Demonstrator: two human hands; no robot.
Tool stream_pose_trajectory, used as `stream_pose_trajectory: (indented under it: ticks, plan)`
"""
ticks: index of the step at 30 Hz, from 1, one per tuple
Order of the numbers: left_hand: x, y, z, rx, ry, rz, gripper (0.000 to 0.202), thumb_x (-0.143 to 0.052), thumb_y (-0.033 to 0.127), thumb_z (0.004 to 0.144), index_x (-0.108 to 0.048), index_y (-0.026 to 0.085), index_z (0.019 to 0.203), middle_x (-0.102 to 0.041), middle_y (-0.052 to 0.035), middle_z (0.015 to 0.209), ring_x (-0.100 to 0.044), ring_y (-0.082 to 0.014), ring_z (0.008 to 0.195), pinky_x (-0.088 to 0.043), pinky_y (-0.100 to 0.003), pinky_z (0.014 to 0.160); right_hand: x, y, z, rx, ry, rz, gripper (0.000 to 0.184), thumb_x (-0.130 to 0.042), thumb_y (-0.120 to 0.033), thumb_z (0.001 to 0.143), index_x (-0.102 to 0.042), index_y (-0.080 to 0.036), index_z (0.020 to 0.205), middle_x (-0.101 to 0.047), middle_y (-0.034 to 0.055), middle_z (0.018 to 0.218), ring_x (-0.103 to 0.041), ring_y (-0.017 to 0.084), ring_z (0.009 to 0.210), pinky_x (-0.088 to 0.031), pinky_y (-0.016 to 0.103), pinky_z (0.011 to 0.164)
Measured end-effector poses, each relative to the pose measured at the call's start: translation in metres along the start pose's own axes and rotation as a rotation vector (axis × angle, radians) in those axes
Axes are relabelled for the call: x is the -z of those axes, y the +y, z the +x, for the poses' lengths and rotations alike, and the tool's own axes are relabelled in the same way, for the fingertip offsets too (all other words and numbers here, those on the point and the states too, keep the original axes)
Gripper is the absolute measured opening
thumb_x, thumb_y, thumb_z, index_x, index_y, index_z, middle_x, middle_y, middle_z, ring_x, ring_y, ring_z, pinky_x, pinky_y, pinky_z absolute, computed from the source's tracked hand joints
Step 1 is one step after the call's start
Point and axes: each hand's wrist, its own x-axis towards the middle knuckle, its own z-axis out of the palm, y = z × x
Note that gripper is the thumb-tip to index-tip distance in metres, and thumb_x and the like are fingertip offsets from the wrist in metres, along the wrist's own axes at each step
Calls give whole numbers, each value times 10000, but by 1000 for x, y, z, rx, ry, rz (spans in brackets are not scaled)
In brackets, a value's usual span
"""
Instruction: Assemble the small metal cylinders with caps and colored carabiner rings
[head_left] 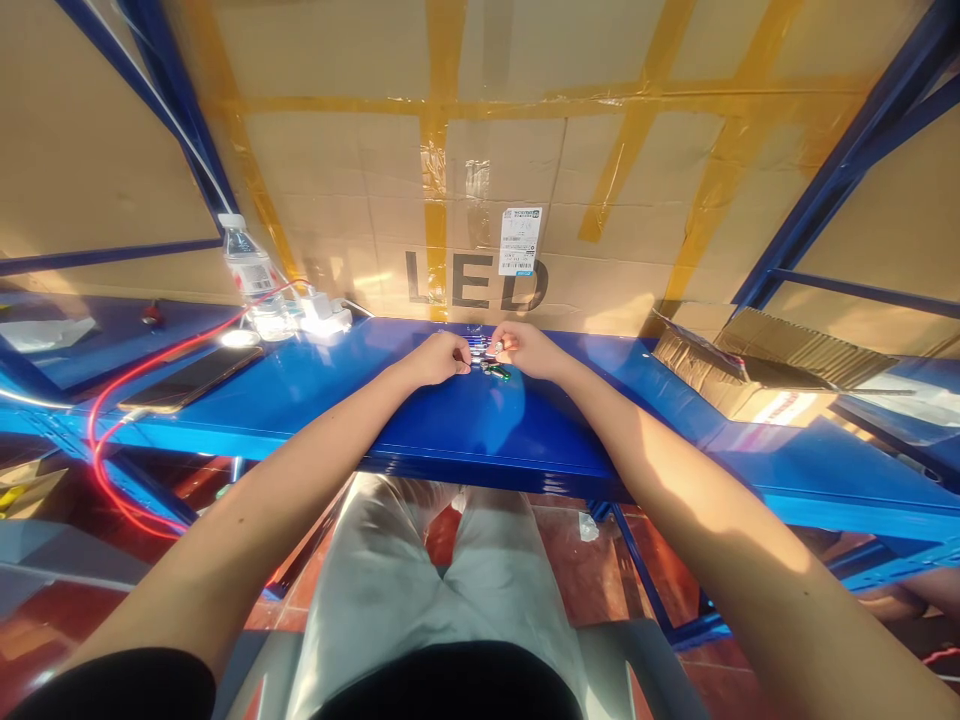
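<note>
Both hands meet over the blue shelf top, close to the cardboard at its back. Curled fingers on my left hand rest at the left end of a small row of slim shiny pieces; what they grip, if anything, is hidden. My right hand is closed in a pinch at the right end of the row, with a small silvery piece at its fingertips. Just below, between the hands, lies a small green and metallic item. These pieces are too small to name.
A large cardboard box marked LED stands behind. To the left are a water bottle, a white plug adapter, a phone and a red cable. An opened small carton sits at right.
</note>
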Motion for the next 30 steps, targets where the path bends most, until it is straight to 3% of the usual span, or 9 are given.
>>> stream_pose_trajectory:
  ticks: [6, 14, 16, 21, 25, 30]
  plan:
    - [5, 5, -1, 60, -29, -13, 81, -845, 182, 670, -768, 198, 651, -776, -39, 719, -713, -212, 676, -576, -342, 683, -1, -1, -1, -9, 19, 10, 205, -724, -158, 622, -573, -230, 740, -654, 24, 753, -560, 207, 734, -460, 329, 664]
    - [6, 8, -6, -51, -31, 39, 54, -749, 175, 722, -767, 203, 679, -755, -26, 693, -683, -191, 659, -535, -310, 630, -1, -3, -1, 2, 24, -14, 217, -738, -166, 621, -571, -233, 743, -634, 20, 740, -543, 212, 745, -455, 328, 660]
    - [4, 14, -8, -80, 34, 45, 43, -729, 167, 746, -745, 193, 716, -741, -20, 721, -661, -180, 672, -522, -307, 650, -1, -1, 0, 4, 25, -14, 213, -733, -169, 623, -575, -233, 752, -622, 15, 733, -534, 206, 737, -446, 323, 659]
    - [-1, 37, -14, -212, 322, 32, 95, -675, 117, 826, -695, 192, 881, -663, 3, 781, -577, -150, 701, -479, -293, 696, -2, 3, 1, 0, 28, -25, 194, -704, -204, 631, -580, -222, 780, -566, -5, 717, -489, 183, 719, -401, 305, 654]
    - [-6, 50, -18, -289, 334, 32, 108, -665, 107, 861, -670, 201, 914, -603, 18, 758, -536, -143, 683, -459, -289, 705, -3, -2, -2, 38, 25, -60, 249, -732, -279, 649, -514, -220, 754, -487, -39, 695, -429, 156, 714, -350, 286, 650]
    - [-8, 50, -18, -326, 303, 32, 107, -659, 103, 880, -669, 206, 908, -619, 16, 769, -542, -148, 696, -469, -295, 734, -6, -9, -5, 56, 14, -82, 292, -723, -305, 669, -449, -228, 735, -433, -54, 698, -389, 145, 718, -306, 293, 650]
